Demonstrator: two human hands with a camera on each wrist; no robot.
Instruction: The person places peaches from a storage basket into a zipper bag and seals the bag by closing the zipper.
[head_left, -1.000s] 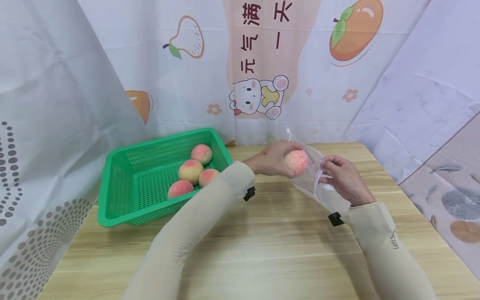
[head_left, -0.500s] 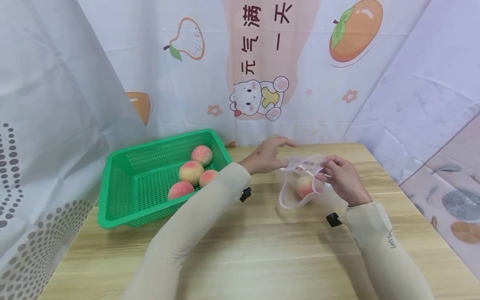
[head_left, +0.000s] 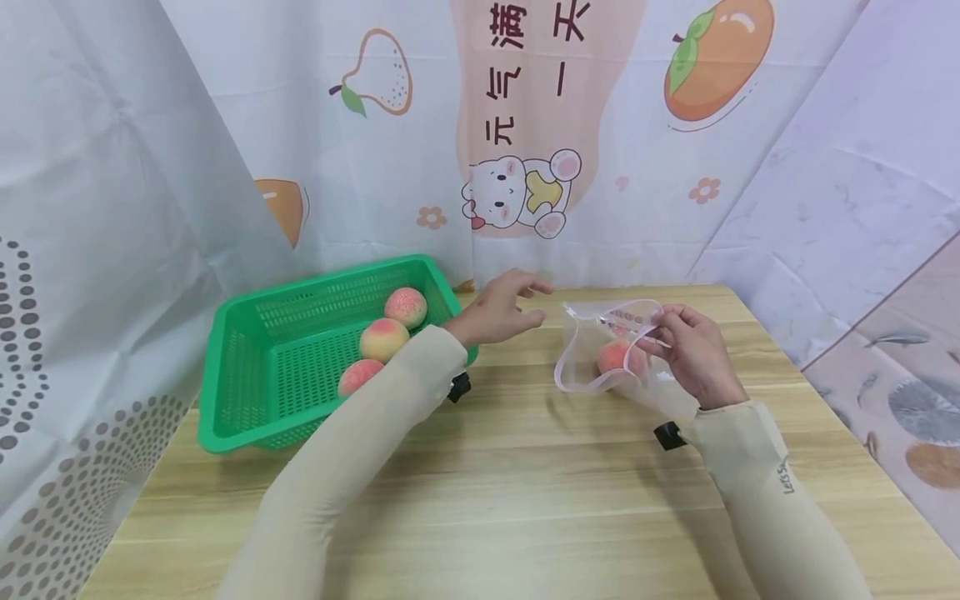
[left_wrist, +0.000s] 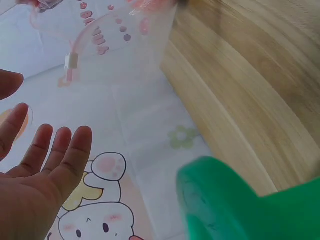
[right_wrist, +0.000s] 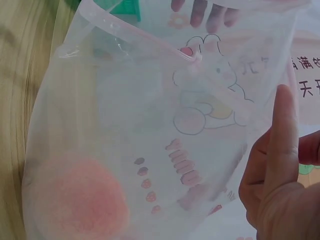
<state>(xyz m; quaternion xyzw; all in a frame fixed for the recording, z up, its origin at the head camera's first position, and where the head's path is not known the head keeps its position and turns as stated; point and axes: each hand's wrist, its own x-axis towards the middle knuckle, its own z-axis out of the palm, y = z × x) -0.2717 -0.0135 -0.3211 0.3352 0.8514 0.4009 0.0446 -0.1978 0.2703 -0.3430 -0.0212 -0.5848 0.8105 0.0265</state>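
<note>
In the head view my right hand (head_left: 699, 354) pinches the rim of a translucent slider zip bag (head_left: 577, 360), whose mouth gapes toward the left. A pink peach (head_left: 615, 356) lies inside; it shows through the film at lower left in the right wrist view. Spread and holding nothing, my left hand (head_left: 498, 310) hovers between the bag and the green basket (head_left: 212, 375), by the basket's right end. Its straight fingers (left_wrist: 75, 155) show in the left wrist view, with the bag's white slider (left_wrist: 71, 61) beyond them. Several peaches (head_left: 384, 340) sit in the basket, partly hidden by my left sleeve.
The basket stands on the left of a wood-grain table (head_left: 525, 500). A printed curtain (head_left: 360, 167) hangs right behind the table's back edge, and patterned sheets flank both sides.
My left hand has put a peach into the bag, let go and drawn back left toward the basket. The bag's mouth now faces left; my right hand keeps hold of its rim.
</note>
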